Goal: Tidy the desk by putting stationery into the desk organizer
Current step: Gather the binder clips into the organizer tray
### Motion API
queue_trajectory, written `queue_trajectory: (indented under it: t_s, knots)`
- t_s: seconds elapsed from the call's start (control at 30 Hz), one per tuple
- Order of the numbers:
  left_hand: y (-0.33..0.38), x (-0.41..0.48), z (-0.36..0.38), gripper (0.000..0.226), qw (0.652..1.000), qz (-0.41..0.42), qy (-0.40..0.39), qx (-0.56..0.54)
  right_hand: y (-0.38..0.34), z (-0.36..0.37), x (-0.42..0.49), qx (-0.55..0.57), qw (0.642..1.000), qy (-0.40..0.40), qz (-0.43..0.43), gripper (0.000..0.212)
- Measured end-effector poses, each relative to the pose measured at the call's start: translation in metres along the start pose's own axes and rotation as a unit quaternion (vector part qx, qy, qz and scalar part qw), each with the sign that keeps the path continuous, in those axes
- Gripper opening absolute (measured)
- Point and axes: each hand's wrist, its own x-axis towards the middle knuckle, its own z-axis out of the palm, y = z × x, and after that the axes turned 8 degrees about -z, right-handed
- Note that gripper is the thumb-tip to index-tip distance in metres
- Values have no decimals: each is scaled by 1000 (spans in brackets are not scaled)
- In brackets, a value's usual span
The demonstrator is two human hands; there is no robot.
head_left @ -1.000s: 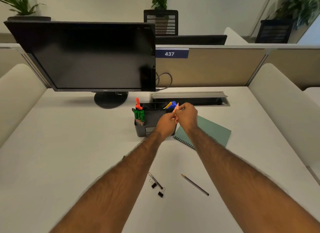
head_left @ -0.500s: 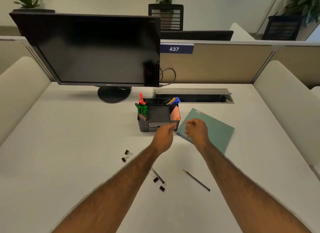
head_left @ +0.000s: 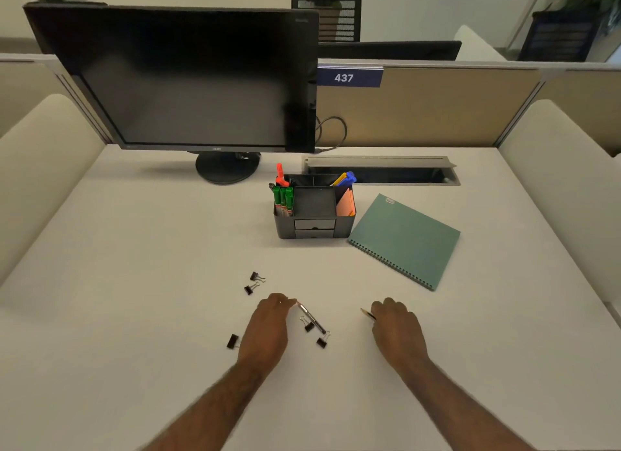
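The black desk organizer (head_left: 315, 229) stands mid-desk and holds green markers (head_left: 284, 200), an orange marker (head_left: 280, 178), blue and yellow pens (head_left: 346, 178) and orange sticky notes (head_left: 346, 204). A dark pen (head_left: 312, 320) lies on the near desk. My left hand (head_left: 270, 326) pinches its upper end with the fingertips. My right hand (head_left: 398, 328) is closed over a pencil (head_left: 368, 314), of which only the tip shows. Several black binder clips (head_left: 257, 277) lie scattered around my left hand.
A teal spiral notebook (head_left: 408, 239) lies right of the organizer. A black monitor (head_left: 188, 77) stands at the back left, an open cable tray (head_left: 383, 174) behind the organizer. Partition walls border the white desk (head_left: 134, 266) at the back and sides.
Both hands left the organizer, with the orange sticky notes now inside it, and drew back toward me. The left hand came down on the pen, the right on the pencil.
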Motion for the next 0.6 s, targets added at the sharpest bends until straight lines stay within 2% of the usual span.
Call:
queue_trajectory:
  t_s: [0.07,0.17,0.37,0.5,0.6]
  knots:
    - [3,1,0,57,1000,4,-7,8,-5,2,3,-11,999,32,-3,18]
    - [6,2,4,55,1000,20,-14,17,-12,-2,11,5,1000,27,8,16]
    - [19,20,2,55,999,30,-30,10,-31,-24,39,139,987,68,49,20]
    - [34,38,-4,56,999,32,-24,-15,-41,-56,73,254,956,133,52,2]
    - [61,61,-16,50,998,39,-1,-58,-47,-86,100,304,931,197,47,11]
